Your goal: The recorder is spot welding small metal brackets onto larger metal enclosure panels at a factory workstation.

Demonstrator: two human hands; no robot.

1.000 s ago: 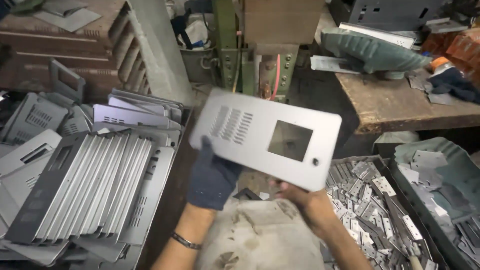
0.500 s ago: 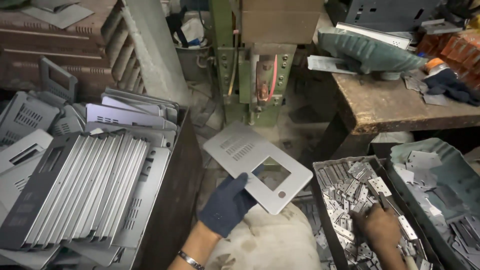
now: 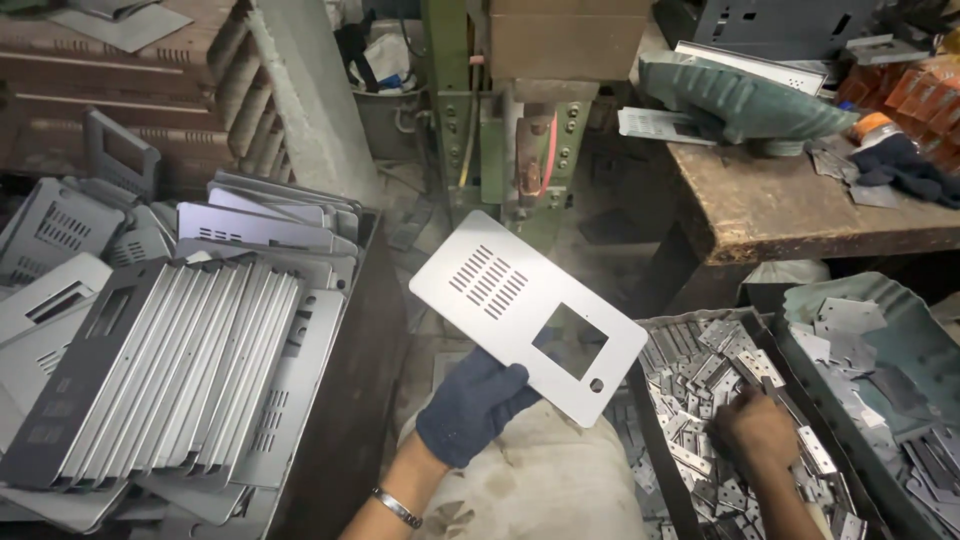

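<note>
My left hand (image 3: 470, 405), in a dark blue glove, grips the lower edge of a flat grey metal panel (image 3: 500, 290) with vent slots, a square cutout and a small hole. The panel is held tilted in front of me, above my lap. My bare right hand (image 3: 755, 430) reaches down into a dark tray (image 3: 650, 330) full of several small metal brackets (image 3: 700, 385); its fingers rest among the pieces, and I cannot tell whether it holds one.
A stack of finished grey panels (image 3: 190, 370) stands on edge in a bin at my left. A green press machine (image 3: 520, 130) stands ahead. A worn wooden bench (image 3: 800, 210) is at right, and a green tub (image 3: 880, 300) with metal plates sits beside the tray.
My right hand let go of the panel and moved down into the bracket tray. My left hand now holds the panel alone, lower and more tilted.
</note>
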